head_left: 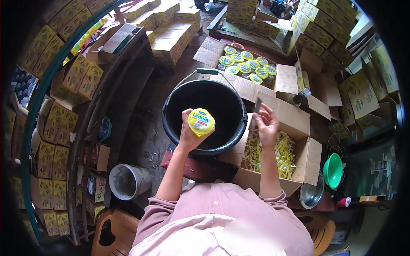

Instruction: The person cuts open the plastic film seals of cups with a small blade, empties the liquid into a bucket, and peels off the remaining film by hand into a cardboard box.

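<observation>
My left hand (186, 135) is closed around a cup with a yellow lid marked "Lemon" (201, 121), its top facing up toward me. The cup is over the near part of a black bucket (171, 135) with a wire handle. My right hand (267, 126) pinches a thin, flat, grey blade (258, 106), which points up and away from me; the rest of it is hidden by the fingers. Below that hand, an open cardboard box (302, 149) holds a heap of yellow plastic strips (283, 158).
Beyond the bucket stands an open carton (286, 77) of yellow-lidded cups (244, 67). At left are a grey pail (128, 181) and shelves with printed boxes (53, 164). A green bowl (332, 170) and a clear basin (311, 194) sit at right. More boxes (171, 42) are stacked behind.
</observation>
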`<state>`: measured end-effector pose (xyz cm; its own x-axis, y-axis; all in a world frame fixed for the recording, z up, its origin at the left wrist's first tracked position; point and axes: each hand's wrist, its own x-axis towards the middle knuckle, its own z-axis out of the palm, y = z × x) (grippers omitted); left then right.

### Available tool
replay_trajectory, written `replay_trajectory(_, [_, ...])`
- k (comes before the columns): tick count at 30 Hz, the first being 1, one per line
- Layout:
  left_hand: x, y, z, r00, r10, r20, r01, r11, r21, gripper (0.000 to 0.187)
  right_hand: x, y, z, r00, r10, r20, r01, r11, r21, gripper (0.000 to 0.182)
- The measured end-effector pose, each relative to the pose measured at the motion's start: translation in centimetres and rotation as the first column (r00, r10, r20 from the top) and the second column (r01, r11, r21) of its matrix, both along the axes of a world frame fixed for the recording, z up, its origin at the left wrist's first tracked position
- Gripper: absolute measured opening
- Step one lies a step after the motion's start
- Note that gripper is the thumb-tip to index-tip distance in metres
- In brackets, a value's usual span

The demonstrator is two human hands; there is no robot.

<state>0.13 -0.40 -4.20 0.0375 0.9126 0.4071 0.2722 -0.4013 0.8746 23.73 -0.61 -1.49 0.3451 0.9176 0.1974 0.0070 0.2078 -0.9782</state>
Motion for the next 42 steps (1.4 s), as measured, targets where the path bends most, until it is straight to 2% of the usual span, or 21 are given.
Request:
replay_trajectory(2, [0.0, 0.0, 0.0, 1.000, 0.021, -0.018, -0.021, 1.000, 0.013, 0.077, -2.1, -0.3, 1.7, 0.966, 0.151, 0.211, -0.144, 0.988, -0.047, 0.035])
replay_trajectory(4, [0.0, 0.1, -0.2, 0.999, 0.039, -0.022, -0.038, 0.998, 0.042, 0.077, -3.9, -0.6, 3.7, 0.867, 0.209, 0.452, -0.257, 0.965, 0.048, 0.035])
replay_trajectory(6, [0.1, 0.0, 0.2, 0.997, 0.058, -0.052, -0.053, 0.995, 0.085, 0.077, -5.3, -0.6, 4.2, 0.811, 0.271, 0.518, -0.362, 0.928, 0.082, 0.033])
replay_trajectory(9, [0.1, 0.0, -0.1, 1.000, 0.028, -0.003, -0.028, 0.997, 0.076, 0.078, -6.7, -0.4, 4.1, 0.741, 0.354, 0.571, -0.465, 0.884, 0.055, 0.027])
replay_trajectory(12, [0.0, 0.2, -0.8, 0.999, -0.003, 0.046, 0.000, 0.998, 0.065, 0.079, -7.6, -0.3, 4.0, 0.694, 0.351, 0.628, -0.515, 0.852, 0.092, 0.024])
replay_trajectory(17, [0.1, -0.4, 0.3, 1.000, 0.008, 0.005, -0.008, 0.998, 0.064, 0.077, -8.0, 0.1, 4.0, 0.639, 0.272, 0.720, -0.527, 0.836, 0.153, 0.023])
replay_trajectory(19, [0.0, -0.4, 0.0, 0.997, -0.041, 0.071, 0.040, 0.999, 0.016, 0.075, -8.0, 0.3, 3.9, 0.603, 0.214, 0.768, -0.534, 0.824, 0.189, 0.023])
replay_trajectory(23, [-0.2, 0.2, -1.0, 0.969, -0.153, 0.196, 0.157, 0.988, 0.000, 0.071, -7.9, -0.1, 4.5, 0.582, 0.231, 0.780, -0.539, 0.828, 0.157, 0.023])
replay_trajectory(31, [-0.2, 0.1, -0.3, 0.956, -0.195, 0.219, 0.205, 0.979, -0.023, 0.070, -8.0, -0.1, 4.2, 0.574, 0.237, 0.784, -0.532, 0.835, 0.137, 0.027])
replay_trajectory(37, [-0.2, 0.0, 0.0, 0.953, -0.206, 0.223, 0.220, 0.975, -0.039, 0.071, -8.0, 0.0, 4.3, 0.508, 0.227, 0.831, -0.548, 0.830, 0.108, 0.034])
replay_trajectory(42, [-0.2, 0.1, -0.5, 0.952, -0.205, 0.227, 0.216, 0.976, -0.026, 0.071, -7.9, -0.4, 4.0, 0.502, 0.213, 0.838, -0.533, 0.840, 0.106, 0.032])
